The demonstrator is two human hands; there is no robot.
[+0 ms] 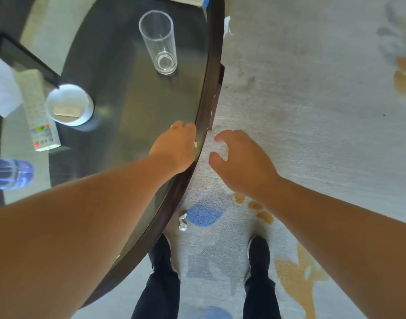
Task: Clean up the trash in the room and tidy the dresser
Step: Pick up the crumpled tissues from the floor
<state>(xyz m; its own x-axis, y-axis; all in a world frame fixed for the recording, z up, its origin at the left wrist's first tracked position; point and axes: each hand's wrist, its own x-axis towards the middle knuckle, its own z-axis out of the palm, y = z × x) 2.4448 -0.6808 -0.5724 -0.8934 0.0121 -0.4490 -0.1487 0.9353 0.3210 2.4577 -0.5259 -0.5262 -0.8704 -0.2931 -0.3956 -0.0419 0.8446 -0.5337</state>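
Observation:
My left hand [176, 148] lies on the glass top of a round dark-rimmed table [206, 88], right at its edge. Its fingers are curled, and small bits of white paper [195, 144] peek out of the fist. My right hand [241, 157] hovers over the carpet just beside the rim, fingers loosely bent and holding nothing. A crumpled white paper scrap [182, 223] lies on the carpet near the table's edge, by my left foot. Another white scrap [227, 25] lies on the floor beyond the rim at the top.
On the table stand a tall clear glass [158, 42], a white round dish [69, 104] with a card in it, a remote control [40, 111], a white tissue [2, 88] and a plastic bottle [8, 173]. Patterned carpet [312, 111] spreads to the right.

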